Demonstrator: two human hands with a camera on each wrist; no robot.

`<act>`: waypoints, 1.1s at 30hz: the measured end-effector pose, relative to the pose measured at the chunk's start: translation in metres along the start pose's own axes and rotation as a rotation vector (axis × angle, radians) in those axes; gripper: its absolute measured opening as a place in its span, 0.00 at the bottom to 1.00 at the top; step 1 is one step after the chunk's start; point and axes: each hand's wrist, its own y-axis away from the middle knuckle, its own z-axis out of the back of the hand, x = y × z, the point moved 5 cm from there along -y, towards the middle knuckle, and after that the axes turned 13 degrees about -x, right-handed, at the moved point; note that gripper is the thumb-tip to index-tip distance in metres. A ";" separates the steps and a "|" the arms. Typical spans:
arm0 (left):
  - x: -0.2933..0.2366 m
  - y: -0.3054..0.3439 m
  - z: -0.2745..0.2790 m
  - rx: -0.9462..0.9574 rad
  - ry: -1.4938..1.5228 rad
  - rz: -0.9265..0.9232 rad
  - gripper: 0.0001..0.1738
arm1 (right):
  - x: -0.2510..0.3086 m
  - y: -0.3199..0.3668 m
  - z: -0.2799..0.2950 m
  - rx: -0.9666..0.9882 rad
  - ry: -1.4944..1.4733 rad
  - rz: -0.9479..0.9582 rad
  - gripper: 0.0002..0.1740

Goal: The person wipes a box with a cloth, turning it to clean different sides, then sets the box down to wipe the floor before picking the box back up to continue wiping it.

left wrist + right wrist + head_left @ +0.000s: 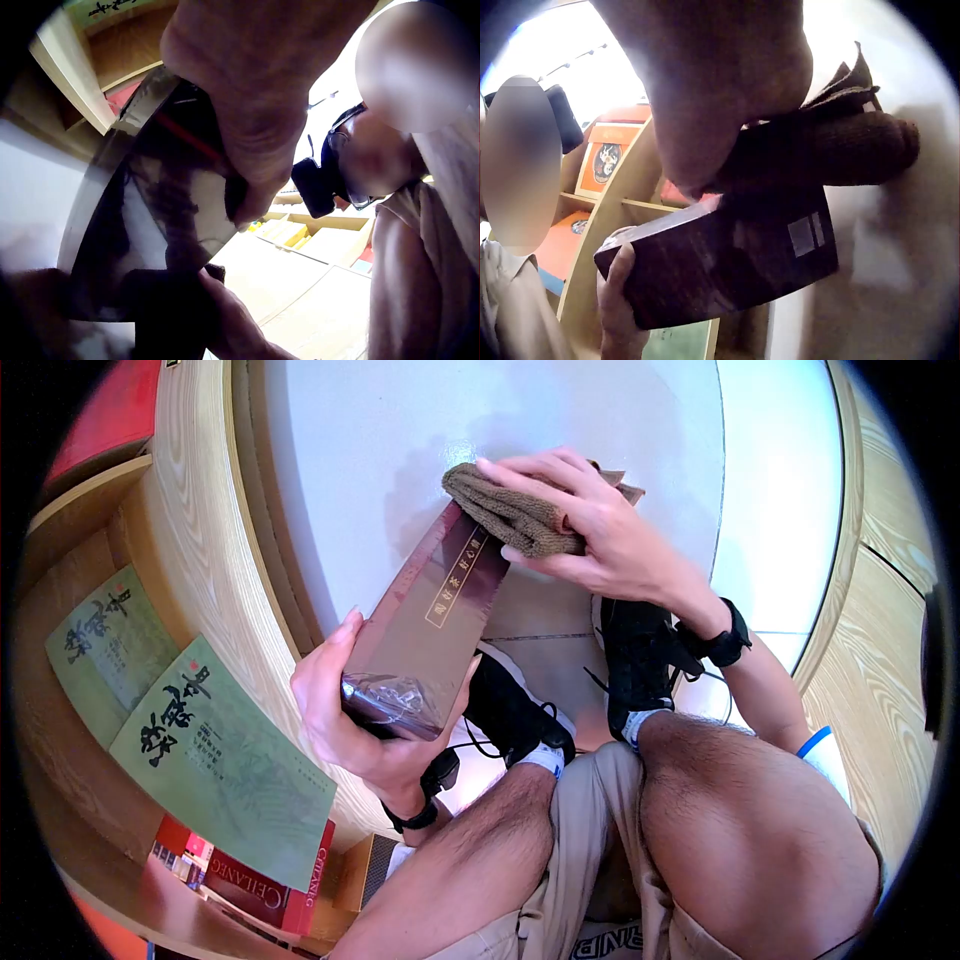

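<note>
A long dark brown box [425, 625] with a gold label, wrapped in glossy film, is held tilted over the white floor. My left hand [345, 725] grips its near end from below, thumb along the left side. My right hand [590, 530] presses a folded brown cloth [510, 510] onto the box's far end, fingers curled over the cloth. The right wrist view shows the cloth [832, 150] lying across the box [727, 259], with left-hand fingers [619, 300] at its end. In the left wrist view the box's shiny underside [142, 217] fills the frame beside the left hand [255, 112].
A curved wooden shelf unit [190, 560] runs along the left, with green booklets [215, 755] and a red book [275, 895] on it. My bare knees [740, 810] and black shoes [635, 660] are below the box. White floor [400, 430] lies beyond.
</note>
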 end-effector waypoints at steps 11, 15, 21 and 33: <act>0.005 0.002 0.003 0.000 -0.004 0.025 0.56 | 0.004 -0.001 -0.010 -0.008 0.059 -0.012 0.40; 0.001 0.001 0.001 0.008 -0.021 -0.010 0.56 | 0.005 -0.001 -0.006 -0.013 0.148 0.007 0.42; 0.000 0.000 0.000 0.001 -0.021 -0.033 0.54 | 0.000 -0.001 -0.008 0.012 0.198 -0.005 0.48; -0.001 0.000 0.000 0.007 -0.032 -0.030 0.54 | -0.004 0.001 -0.008 0.034 0.201 -0.091 0.47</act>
